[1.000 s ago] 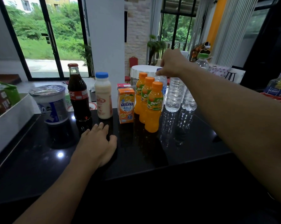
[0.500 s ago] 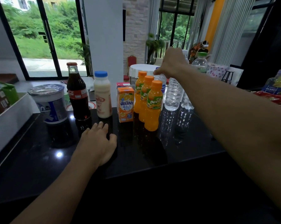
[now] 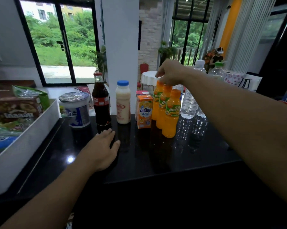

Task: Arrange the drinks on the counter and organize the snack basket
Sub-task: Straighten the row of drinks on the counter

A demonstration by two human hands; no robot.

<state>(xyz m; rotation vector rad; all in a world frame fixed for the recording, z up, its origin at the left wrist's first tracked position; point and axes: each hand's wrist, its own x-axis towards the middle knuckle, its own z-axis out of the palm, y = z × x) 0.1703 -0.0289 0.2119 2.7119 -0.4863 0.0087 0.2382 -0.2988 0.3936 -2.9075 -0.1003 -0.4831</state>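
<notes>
The left hand (image 3: 101, 150) lies palm down with fingers loosely together and pointing away from the body, its forearm running back toward the lower left. The right arm is stretched far forward from the right side, wrist bent downward. The right hand (image 3: 170, 75) hangs with fingers curled and pointing down, knuckles up; whether they grip cannot be told.

Daylight enters from far windows (image 3: 63, 47); foreground dim. Glare spots on glossy counter (image 3: 70, 159). Wide-angle bending at edges; mild softness throughout.
</notes>
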